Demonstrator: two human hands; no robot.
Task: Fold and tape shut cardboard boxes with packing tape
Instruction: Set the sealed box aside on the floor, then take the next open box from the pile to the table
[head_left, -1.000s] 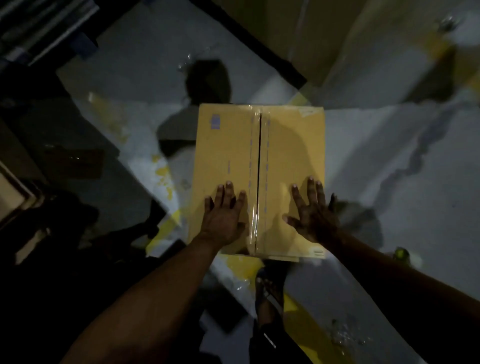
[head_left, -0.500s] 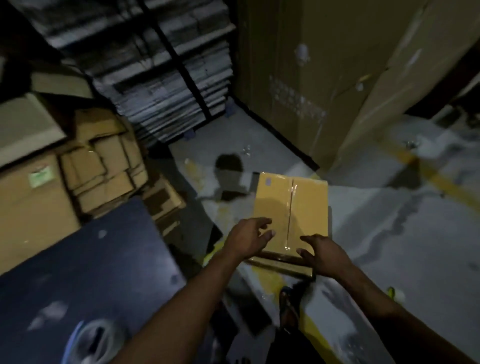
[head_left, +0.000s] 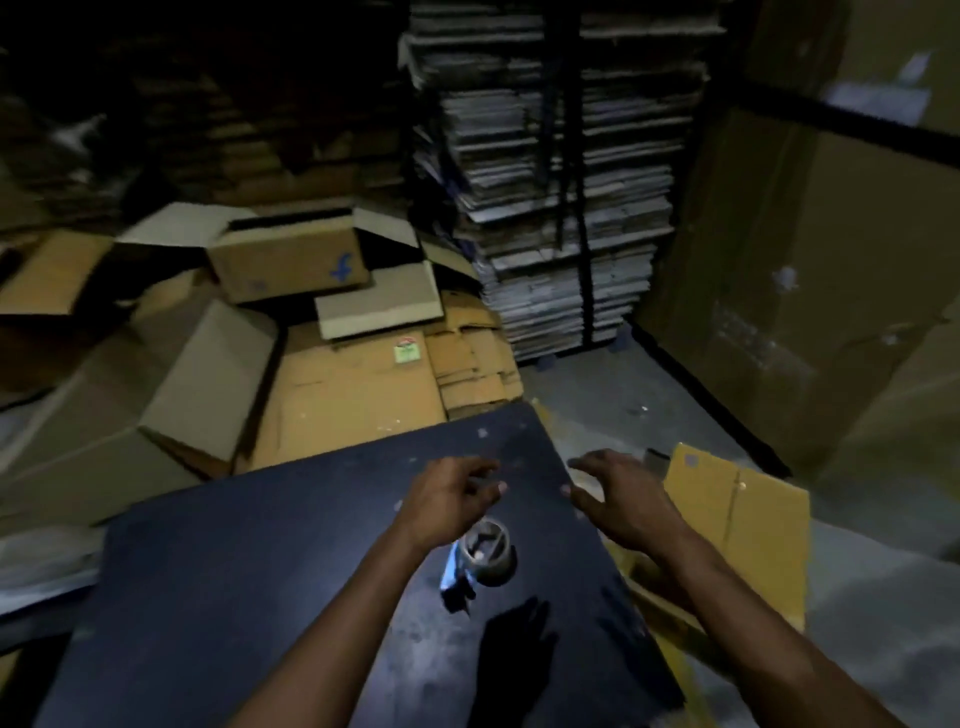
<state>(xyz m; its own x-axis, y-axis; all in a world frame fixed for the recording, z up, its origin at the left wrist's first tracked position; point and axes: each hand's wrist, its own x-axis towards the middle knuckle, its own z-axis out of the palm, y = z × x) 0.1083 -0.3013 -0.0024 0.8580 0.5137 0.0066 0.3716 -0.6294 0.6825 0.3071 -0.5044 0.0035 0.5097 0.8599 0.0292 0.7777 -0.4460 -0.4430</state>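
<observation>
Cardboard box (head_left: 737, 525), taped along its centre seam, is lying flat on the floor at the right, just beside the dark board's (head_left: 311, 597) right edge. Its flaps are closed, so nothing inside is showing. Judging by the sealed seam, this box looks finished and is sitting out of the way.

Tape roll (head_left: 488, 558) is resting on the dark board, a loose strip trailing off its near-left side — probably kept within reach for the next box.

Left hand (head_left: 449, 496) is hovering above the board with fingers loosely curled, holding nothing. Right hand (head_left: 618, 499) is spreading relaxed fingers near the board's right edge, also holding nothing. Both are pointing away from the box, toward the heap at the left; likely reaching for fresh stock.

Open box (head_left: 291, 265) with a blue mark is sitting atop that heap, flaps raised; its interior is too dark to read. Flattened cartons (head_left: 353, 400) are lying beneath and around it. Tall strapped stack of flat sheets (head_left: 561, 182) is standing behind, against large upright cardboard panels (head_left: 810, 270) at the right.
</observation>
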